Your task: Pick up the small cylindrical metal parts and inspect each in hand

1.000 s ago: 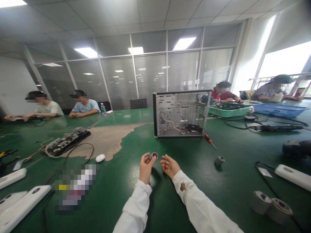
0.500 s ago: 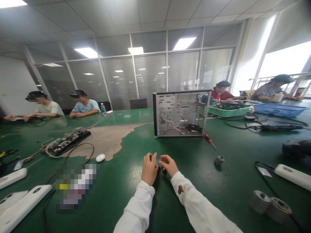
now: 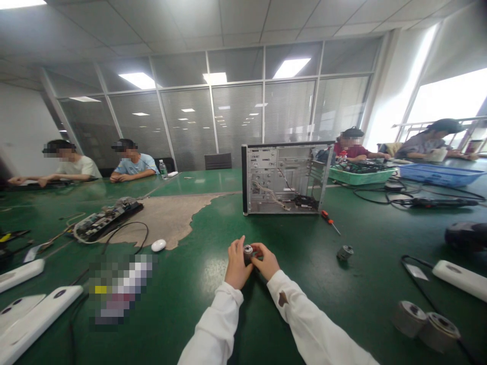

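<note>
Between my two hands is a small grey metal cylinder (image 3: 248, 252), its round end with a dark centre facing up. My left hand (image 3: 236, 266) is closed around its left side. From the right, the bent fingers of my right hand (image 3: 266, 261) grip it too. A similar short cylinder (image 3: 345, 252) lies on the green table to the right. Two larger grey cylinders (image 3: 410, 318) stand close together at the lower right. Beyond my hands is an open computer case (image 3: 283, 177), and a screwdriver (image 3: 330, 222) with an orange and black handle lies beside it.
On the left are a circuit board assembly (image 3: 108, 218), a white oval object (image 3: 159, 245) and white power strips (image 3: 41, 324). A green basket (image 3: 361, 176), a blue basket (image 3: 437, 175) and black cables stand or lie at the right. Several people sit around the table.
The cylinder has turned upright between my hands, so its round end now shows. My fingers have shifted around it. The view has moved slightly.
</note>
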Motion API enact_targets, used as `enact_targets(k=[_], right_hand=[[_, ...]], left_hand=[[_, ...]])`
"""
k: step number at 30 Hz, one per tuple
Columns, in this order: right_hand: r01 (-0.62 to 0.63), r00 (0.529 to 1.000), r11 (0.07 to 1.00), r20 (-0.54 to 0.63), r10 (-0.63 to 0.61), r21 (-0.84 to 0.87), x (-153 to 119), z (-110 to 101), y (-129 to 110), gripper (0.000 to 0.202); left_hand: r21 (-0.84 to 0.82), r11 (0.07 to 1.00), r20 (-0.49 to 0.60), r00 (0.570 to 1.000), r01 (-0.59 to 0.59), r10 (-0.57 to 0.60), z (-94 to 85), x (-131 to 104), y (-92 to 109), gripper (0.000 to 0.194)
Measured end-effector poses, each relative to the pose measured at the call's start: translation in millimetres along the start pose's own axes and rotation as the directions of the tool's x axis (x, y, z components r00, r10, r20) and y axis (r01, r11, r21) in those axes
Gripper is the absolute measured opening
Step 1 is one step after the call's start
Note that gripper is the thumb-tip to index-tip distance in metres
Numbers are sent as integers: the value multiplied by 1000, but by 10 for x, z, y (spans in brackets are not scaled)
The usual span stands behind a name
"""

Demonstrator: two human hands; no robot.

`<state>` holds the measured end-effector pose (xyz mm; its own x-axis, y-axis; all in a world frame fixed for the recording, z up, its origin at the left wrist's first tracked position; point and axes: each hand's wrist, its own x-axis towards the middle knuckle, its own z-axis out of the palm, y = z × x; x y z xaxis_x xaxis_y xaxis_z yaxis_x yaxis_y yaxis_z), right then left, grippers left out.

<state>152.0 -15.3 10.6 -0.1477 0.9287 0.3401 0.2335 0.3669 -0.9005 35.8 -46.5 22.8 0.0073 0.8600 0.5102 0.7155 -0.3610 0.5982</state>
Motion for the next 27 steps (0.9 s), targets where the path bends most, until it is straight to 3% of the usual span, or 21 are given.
enact_targets(k=[3,6,17,20,23,27], right_hand=[[-42,999,999,-22,42,25,15,11,45,35],[-83,996,996,-35,85,43,32,10,90,34],[-114,979,988,-159,130,104,73,-21,125,28],[-104,977,989,-176,122,104,76,-26,117,25],[-116,977,986,-168,135,116,72,-29,114,26],[-138,976,979,-145,160,150,67,-32,111,27]], left_hand=[[-104,987,-7,993,120,-121,54,16,-106,61],[-161,974,41,987,159,-155,70,32,-158,39],[2,998,-67,996,-55,55,-103,37,77,23],[20,998,-82,994,-66,67,-118,34,109,21],[-5,1000,-60,998,7,-7,-94,32,73,27],[-91,985,76,987,148,-141,-35,32,-36,33]])
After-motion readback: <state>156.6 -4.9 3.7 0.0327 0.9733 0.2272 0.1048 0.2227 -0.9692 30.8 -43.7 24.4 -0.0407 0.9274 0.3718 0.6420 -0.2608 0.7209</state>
